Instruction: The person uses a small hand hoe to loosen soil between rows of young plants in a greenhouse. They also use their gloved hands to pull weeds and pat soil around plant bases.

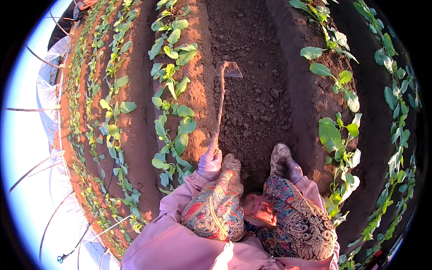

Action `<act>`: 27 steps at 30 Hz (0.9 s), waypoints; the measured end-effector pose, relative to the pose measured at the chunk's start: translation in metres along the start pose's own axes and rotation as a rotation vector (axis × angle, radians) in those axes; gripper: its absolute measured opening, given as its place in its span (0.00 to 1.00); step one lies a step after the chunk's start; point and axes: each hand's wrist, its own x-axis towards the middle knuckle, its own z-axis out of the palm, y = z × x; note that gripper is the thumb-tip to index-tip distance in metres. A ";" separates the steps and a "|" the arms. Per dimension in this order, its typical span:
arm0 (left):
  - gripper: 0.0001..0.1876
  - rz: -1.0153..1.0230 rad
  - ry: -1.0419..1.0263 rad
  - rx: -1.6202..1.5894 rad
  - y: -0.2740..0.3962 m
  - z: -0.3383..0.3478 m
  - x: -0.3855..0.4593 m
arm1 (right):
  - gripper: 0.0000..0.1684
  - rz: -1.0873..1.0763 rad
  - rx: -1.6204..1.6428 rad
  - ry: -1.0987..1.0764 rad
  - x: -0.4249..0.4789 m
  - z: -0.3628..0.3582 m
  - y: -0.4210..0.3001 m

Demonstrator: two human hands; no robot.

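Note:
My left hand point(210, 164), in a dirty glove, is shut around the wooden handle of a hoe point(221, 101). The handle runs forward over the furrow beside the left soil ridge, and the hoe's flat blade point(233, 70) lies against the crumbly soil at its far end. My right hand point(291, 168), also gloved, hangs by my right shoe point(280, 156); its fingers point down and whether it holds anything cannot be told. My left shoe point(232, 162) is beside my left hand. A reddish object point(259, 210) shows between my knees.
Leafy green plants point(180, 125) grow along the ridge at left, with more rows beyond. Another planted ridge point(332, 135) runs close on the right. Plastic sheeting point(55, 84) and bent rods line the far left edge. Part of a person point(81, 8) shows at the top left.

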 end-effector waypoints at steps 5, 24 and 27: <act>0.08 0.070 0.106 0.372 -0.014 -0.016 0.013 | 0.22 0.049 0.026 0.022 0.008 -0.009 0.004; 0.42 0.006 0.003 1.947 0.002 0.079 0.081 | 0.21 0.010 -0.129 -0.089 0.007 0.003 -0.004; 0.44 0.205 -0.041 2.345 0.031 0.100 0.054 | 0.20 0.050 -0.093 -0.043 0.002 0.009 -0.003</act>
